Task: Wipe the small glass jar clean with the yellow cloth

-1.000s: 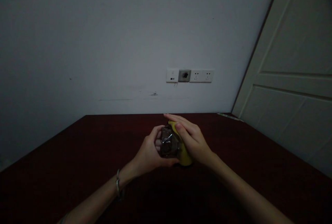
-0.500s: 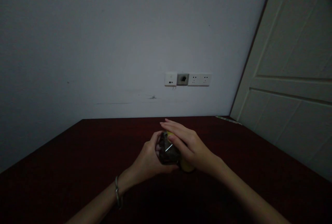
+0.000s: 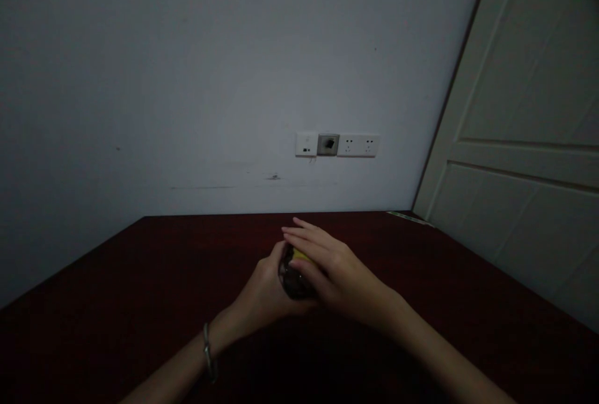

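Note:
A dark, glossy, see-through container (image 3: 291,280) is held up in front of me over the table. My left hand (image 3: 266,285) wraps around it from the left, thumb at the top; a bracelet (image 3: 207,348) circles that wrist. On the container's right side lies a yellow piece (image 3: 300,256), mostly hidden under my right hand (image 3: 330,266). The right fingers reach across the top of it and the thumb presses beside it. Whether the yellow piece is a lid or a sponge, I cannot tell.
The dark red table (image 3: 163,266) runs back to a pale wall (image 3: 210,79) with sockets (image 3: 358,145) and a grey outlet (image 3: 328,145). A pale panelled door (image 3: 515,160) stands on the right. Near the far right corner lies a thin strip (image 3: 409,218).
My right hand has shifted left over the container and covers more of it. The lower yellow edge that showed beneath the right hand is now hidden.

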